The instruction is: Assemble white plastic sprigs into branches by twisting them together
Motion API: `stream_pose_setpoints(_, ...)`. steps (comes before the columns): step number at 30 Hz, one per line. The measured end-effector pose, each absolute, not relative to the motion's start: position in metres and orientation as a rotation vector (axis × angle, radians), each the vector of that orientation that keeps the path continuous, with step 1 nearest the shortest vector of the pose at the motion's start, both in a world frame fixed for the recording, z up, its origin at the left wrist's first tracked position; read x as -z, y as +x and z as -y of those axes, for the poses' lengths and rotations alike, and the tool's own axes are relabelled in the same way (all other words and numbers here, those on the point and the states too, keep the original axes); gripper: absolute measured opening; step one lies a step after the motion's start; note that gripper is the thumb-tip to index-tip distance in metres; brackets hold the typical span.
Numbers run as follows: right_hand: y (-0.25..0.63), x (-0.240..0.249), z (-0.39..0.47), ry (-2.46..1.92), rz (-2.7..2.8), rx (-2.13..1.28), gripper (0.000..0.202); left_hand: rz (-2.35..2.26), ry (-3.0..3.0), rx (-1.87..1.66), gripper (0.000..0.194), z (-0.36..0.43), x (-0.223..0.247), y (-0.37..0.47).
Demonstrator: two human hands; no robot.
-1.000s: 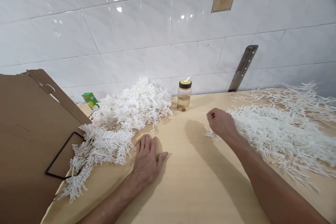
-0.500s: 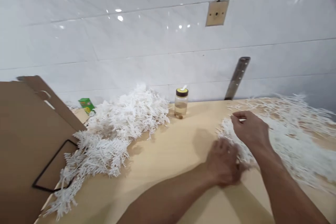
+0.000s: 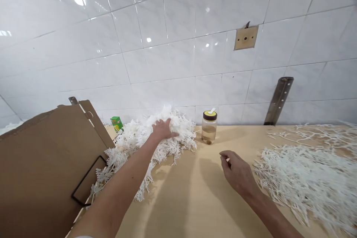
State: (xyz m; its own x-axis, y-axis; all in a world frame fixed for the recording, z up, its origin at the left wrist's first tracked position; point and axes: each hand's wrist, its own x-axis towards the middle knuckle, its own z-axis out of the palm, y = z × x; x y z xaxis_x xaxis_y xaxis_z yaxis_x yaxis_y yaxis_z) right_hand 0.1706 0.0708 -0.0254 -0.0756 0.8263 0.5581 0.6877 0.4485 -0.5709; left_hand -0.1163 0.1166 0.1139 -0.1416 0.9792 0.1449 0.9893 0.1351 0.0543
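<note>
And it's smooth, glossy tiles (image 3: pixel 181 15) gleaming at twelve o'clock! Over at three, a dull metal strip (image 3: pixel 279 100); at four, rough, matt white strands (image 3: pixel 309 182); down at six, a smooth, wood-look table (image 3: pixel 178 212); at eight, matt brown cardboard (image 3: pixel 41 163)!

left hand (image 3: pixel 162 130) gone from the right heap of white strands (image 3: pixel 309 178) to the left heap (image 3: pixel 182 134), splayed there, right hand (image 3: pixel 238 173) pulled clear of the right heap, over bare table (image 3: pixel 178 204), more tiled wall (image 3: pixel 178 63) in view
</note>
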Motion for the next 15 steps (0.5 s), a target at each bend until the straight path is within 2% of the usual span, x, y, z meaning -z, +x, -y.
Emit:
stream_pose_setpoints(2,0.170,0.034,-0.070,-1.303,1.848,-0.252,0.022,2.279,-1.944,0.202,0.065,-0.109,-0.100,-0.124)
stream_pose_setpoints(6,0.181,0.040,-0.072,-1.384,1.843,-0.337,0.022,2.130,-1.769,0.545,0.033,-0.095,-0.099,-0.136)
stream_pose_setpoints(12,0.189,0.041,-0.077,-1.479,1.814,-0.391,0.022,2.147,-1.458,1.165,0.031,-0.101,-0.161,-0.162)
stream_pose_setpoints(15,0.189,0.042,-0.078,-1.495,1.800,-0.411,0.020,2.073,-1.367,1.755,0.031,-0.108,-0.195,-0.165)
